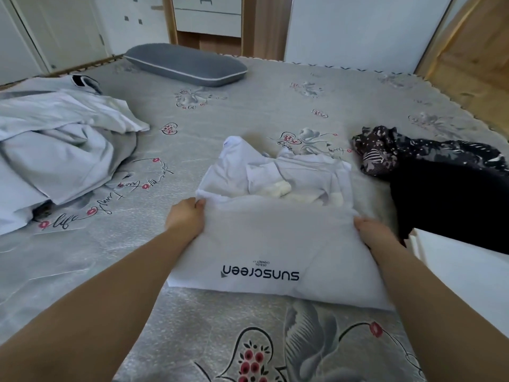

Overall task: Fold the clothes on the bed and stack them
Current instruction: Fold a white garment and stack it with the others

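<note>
Your fingertips are mostly hidden in the cloth, and the black garment (451, 199) at the bed's right edge is cut off by the frame, so its shape is hard to read. Your left hand (187, 216) pinches the left end of the fold in the white jacket (275, 244), thumb on top and fingers curled under; your right hand (371, 230) grips the right end the same way, both forearms stretched forward. The jacket lies at the middle of the bed (248, 111) near its front edge, lower half doubled over, upside-down lettering showing. You have three heaps of clothing: this jacket, the black one with a patterned piece, and a rumpled white-grey pile (60, 150) at the left edge. One grey pillow (187, 64) sits by the far edge.
</note>
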